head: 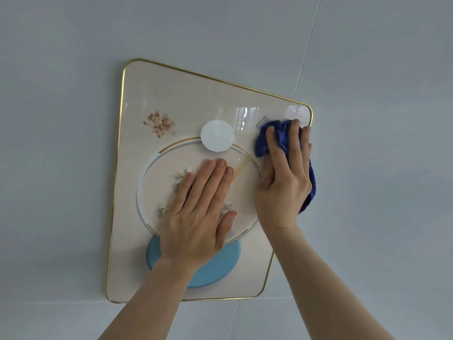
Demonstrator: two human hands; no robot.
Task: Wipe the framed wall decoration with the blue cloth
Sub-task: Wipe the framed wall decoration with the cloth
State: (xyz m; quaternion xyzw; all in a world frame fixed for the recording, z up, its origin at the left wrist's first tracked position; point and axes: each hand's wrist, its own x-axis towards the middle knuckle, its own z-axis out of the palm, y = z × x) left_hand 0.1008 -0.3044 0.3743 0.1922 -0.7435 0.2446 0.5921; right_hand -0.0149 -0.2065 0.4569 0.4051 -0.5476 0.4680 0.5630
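The framed wall decoration (171, 99) hangs on a pale grey wall. It is a cream panel with a thin gold rim, a white disc, a large ring and a light blue disc at the bottom. My left hand (196, 212) lies flat on the middle of the panel, fingers together, holding nothing. My right hand (284, 177) presses the crumpled dark blue cloth (267, 138) against the panel near its upper right corner. Part of the cloth hangs out past the panel's right edge below my palm.
The grey wall (73, 168) surrounds the frame on all sides, with thin panel seams running up from the frame's right corner and along below its bottom edge. A brown speckled mark (160, 123) sits in the panel's upper left.
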